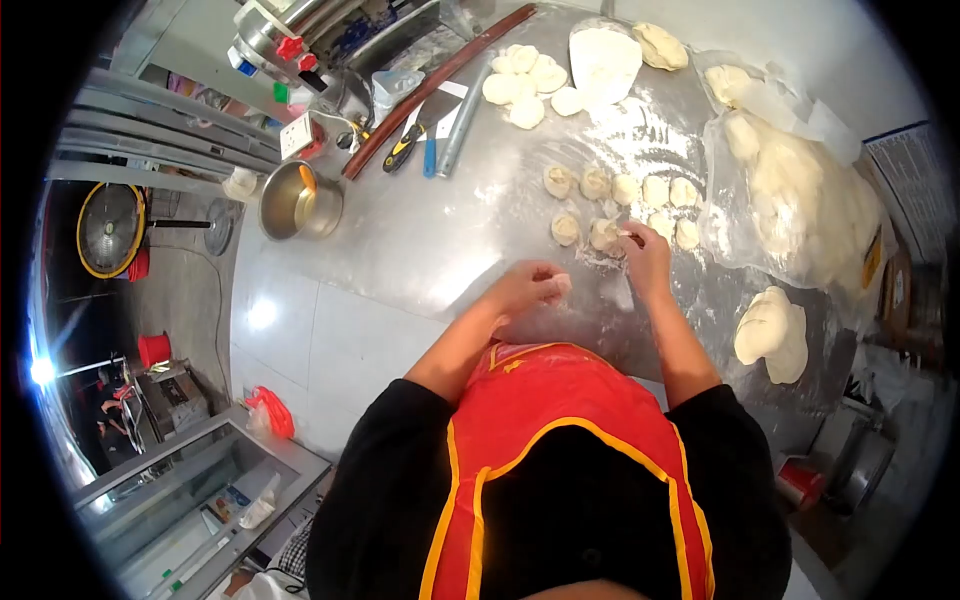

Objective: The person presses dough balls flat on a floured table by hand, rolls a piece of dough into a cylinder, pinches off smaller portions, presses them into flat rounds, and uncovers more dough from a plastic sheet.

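My right hand [648, 255] reaches over the floured metal worktop, its fingertips pinched at the edge of a small round dough piece [603, 237]. Beside it on the left lies another dough piece [565, 230]. Several more sit just behind, among them a dough piece [559, 181] and a paler dough piece [655, 190]. Nearer my body, my left hand [528, 288] is raised with its fingers curled together. A small pale patch shows at its fingertips; I cannot tell whether it is dough or flour.
Flattened dough rounds [523, 75] and a large dough sheet [604, 65] lie at the back. Plastic covers a big dough mass [790, 190] on the right, near a folded dough lump [773, 335]. A metal pot [290, 205], scraper [432, 115] and long red-brown rod [440, 85] are left.
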The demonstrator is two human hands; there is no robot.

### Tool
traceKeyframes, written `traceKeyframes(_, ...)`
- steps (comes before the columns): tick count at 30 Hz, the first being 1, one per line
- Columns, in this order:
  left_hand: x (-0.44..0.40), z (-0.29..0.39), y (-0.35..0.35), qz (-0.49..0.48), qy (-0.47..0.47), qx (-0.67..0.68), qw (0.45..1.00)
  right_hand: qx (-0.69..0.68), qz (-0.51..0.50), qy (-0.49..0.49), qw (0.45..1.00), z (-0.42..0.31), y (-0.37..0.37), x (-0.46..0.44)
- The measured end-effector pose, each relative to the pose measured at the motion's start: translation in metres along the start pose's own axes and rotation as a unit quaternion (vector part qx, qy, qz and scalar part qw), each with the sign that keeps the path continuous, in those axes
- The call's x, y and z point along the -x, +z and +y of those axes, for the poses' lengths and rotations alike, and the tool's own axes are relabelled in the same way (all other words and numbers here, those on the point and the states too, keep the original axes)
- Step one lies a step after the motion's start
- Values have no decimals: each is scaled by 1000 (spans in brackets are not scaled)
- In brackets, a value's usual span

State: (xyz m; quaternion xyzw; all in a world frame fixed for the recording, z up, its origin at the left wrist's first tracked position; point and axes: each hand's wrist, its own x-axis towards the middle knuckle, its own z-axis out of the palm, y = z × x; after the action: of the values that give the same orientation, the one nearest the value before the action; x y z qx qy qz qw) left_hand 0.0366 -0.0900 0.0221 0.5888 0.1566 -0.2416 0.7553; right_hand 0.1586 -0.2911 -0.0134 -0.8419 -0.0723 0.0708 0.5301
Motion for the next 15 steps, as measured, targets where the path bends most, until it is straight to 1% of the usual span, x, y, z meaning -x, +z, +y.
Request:
traceKeyframes(1,-2,-3,-2,14,3,0,1000,58,9,-61,996,-3,-3,-1)
traceKeyframes(4,-7,-7,0,54,22,20,998,74,3,-26,997,-32,0,2)
traceKeyframes(5,-7,-7,3,67,34,33,997,81,-10,2,997,-29,5,1)
traceKeyframes(6,-6,-6,4,81,45,44,995,105,-9,-37,994,-19,11,-1)
traceKeyframes(8,-5,-3,5,91,34,38,995,152,-7,-112,982,6,26,-3)
traceKeyframes(9,-6,-2,6,95,30,37,994,169,-9,-129,977,4,29,-4)
traceKeyframes(12,-8,1,9,94,17,86,992,360,-34,-186,914,-6,24,0)
traceKeyframes(15,-15,-7,3,100,16,119,988,343,4,-252,905,-44,8,33)
